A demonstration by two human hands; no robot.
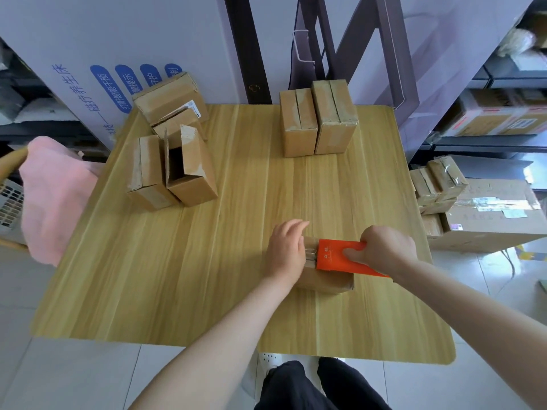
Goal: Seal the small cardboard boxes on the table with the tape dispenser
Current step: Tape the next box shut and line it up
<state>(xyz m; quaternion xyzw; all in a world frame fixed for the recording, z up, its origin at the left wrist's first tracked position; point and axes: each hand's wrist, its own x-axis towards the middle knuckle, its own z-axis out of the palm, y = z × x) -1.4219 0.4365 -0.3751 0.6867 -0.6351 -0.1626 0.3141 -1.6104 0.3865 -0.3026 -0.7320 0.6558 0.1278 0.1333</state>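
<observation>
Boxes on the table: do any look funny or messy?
Yes. At the far left, an open box has its flaps up with ragged edges, and a tilted box behind it rests crookedly on another.

Table [148,276]: light wood-grain top with rounded corners, filling the middle of the view.
Floor [74,377]: pale glossy tiles, with bright reflections at the right.
Back: tall white carton [88,34] with blue print behind the table, and a dark post [245,54] beside it.
Right: grey shelves [503,81] loaded with cartons.
Left: pink cloth [56,196] draped over a curved wooden rail [14,159].
</observation>
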